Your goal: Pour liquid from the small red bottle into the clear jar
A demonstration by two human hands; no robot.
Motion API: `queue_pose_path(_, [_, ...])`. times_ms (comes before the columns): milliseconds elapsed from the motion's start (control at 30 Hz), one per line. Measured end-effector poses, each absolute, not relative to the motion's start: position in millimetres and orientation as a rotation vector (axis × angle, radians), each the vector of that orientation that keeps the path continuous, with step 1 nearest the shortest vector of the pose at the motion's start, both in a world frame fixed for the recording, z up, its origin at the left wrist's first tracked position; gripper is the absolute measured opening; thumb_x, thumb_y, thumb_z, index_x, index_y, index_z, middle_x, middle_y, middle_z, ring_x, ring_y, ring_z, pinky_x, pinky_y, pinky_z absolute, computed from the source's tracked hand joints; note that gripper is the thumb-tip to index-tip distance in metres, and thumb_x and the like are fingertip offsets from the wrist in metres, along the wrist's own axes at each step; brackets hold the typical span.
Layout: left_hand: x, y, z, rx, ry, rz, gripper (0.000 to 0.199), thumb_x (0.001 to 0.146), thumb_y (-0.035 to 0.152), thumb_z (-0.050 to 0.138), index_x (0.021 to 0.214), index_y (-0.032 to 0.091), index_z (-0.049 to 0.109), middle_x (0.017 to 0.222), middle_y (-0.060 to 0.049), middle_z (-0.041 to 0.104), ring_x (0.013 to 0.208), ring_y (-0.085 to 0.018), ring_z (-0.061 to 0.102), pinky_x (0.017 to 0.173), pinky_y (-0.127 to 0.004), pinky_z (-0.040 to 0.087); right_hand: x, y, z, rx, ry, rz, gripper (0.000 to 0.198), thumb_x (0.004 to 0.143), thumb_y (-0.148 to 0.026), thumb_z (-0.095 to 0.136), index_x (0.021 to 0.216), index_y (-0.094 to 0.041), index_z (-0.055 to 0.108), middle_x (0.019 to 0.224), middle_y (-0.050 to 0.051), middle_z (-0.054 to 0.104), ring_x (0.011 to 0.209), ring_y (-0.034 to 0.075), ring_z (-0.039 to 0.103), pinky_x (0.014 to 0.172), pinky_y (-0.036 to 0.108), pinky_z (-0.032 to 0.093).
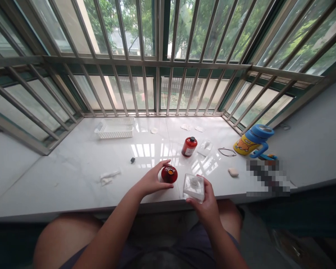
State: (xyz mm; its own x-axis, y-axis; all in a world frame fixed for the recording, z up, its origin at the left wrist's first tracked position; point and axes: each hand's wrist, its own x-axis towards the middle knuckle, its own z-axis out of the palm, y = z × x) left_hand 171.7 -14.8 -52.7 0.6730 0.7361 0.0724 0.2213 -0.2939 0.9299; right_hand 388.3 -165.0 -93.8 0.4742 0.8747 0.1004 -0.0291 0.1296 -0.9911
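Note:
My left hand (152, 180) curls around a small red bottle (169, 174) with an open orange mouth, standing near the front edge of the white marble sill (72, 175). My right hand (207, 203) holds a clear square plastic container (194, 186) just right of that bottle, at the sill's front edge. A second red bottle (189, 146) with a black cap and a white label stands farther back, with a small clear plastic piece (205, 147) beside it.
A white plastic basket (115, 128) sits at the back left. A blue and yellow cup (253, 140) lies at the right. Cotton pads (186, 127), a thin loop (227, 151), a black cap (132, 160), a crumpled wrapper (108, 177) and a pale eraser-like block (233, 172) are scattered about. Window bars (156, 63) enclose the sill.

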Motion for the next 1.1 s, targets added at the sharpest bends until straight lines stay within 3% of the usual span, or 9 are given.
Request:
queue_pose_path(100, [176,-16,-58,1.814,0.800,0.690,0.075,0.068,0.036,0.098,0.134,0.028,0.062,0.142,-0.012,0.064,0.134,-0.032,0.064,0.116,-0.051,0.052,389,-166,-97,-1.248,-0.871,0.811,0.097,0.064,-0.058,0.100,0.143,-0.029,0.053,0.139,0.013,0.068,0.122,0.035,0.071,0.099,0.045,0.062])
queue_pose_path(200, [178,-27,-64,1.712,0.814,0.763,0.068,0.069,0.031,0.097,0.125,0.026,0.060,0.139,-0.011,0.065,0.129,-0.029,0.066,0.112,-0.047,0.055,391,-167,-98,-1.246,-0.881,0.811,0.095,0.066,-0.061,0.097,0.144,-0.028,0.052,0.138,0.014,0.068,0.122,0.035,0.071,0.098,0.044,0.062])
queue_pose_path(267, [177,-36,-69,1.655,0.834,0.790,0.070,0.068,0.032,0.098,0.124,0.026,0.057,0.135,-0.010,0.068,0.126,-0.028,0.068,0.111,-0.046,0.055,392,-168,-97,-1.271,-0.889,0.796,0.091,0.070,-0.059,0.096,0.143,-0.027,0.053,0.139,0.015,0.068,0.122,0.034,0.070,0.098,0.044,0.061])
queue_pose_path(467, [159,-52,-74,1.717,0.978,0.738,0.096,0.047,0.049,0.107,0.125,0.026,0.055,0.127,-0.008,0.070,0.119,-0.032,0.070,0.105,-0.046,0.058,392,-170,-99,-1.364,-0.953,0.808,0.086,0.073,-0.051,0.095,0.143,-0.027,0.051,0.138,0.012,0.067,0.121,0.031,0.070,0.098,0.040,0.061])
queue_pose_path(667, [146,-55,-56,2.007,1.065,0.637,0.092,0.053,0.060,0.102,0.127,0.026,0.058,0.129,-0.009,0.070,0.119,-0.034,0.069,0.105,-0.050,0.056,393,-170,-101,-1.453,-1.120,0.768,0.083,0.076,-0.054,0.092,0.142,-0.027,0.052,0.146,0.013,0.061,0.125,0.031,0.067,0.103,0.044,0.060])
queue_pose_path(1100, [160,-64,-58,2.295,0.974,0.567,0.081,0.066,0.057,0.097,0.131,0.023,0.062,0.122,-0.011,0.075,0.113,-0.036,0.071,0.101,-0.051,0.054,404,-164,-89,-1.464,-1.661,0.488,0.071,0.084,-0.042,0.088,0.145,-0.027,0.054,0.140,0.012,0.064,0.130,0.032,0.065,0.110,0.046,0.056])
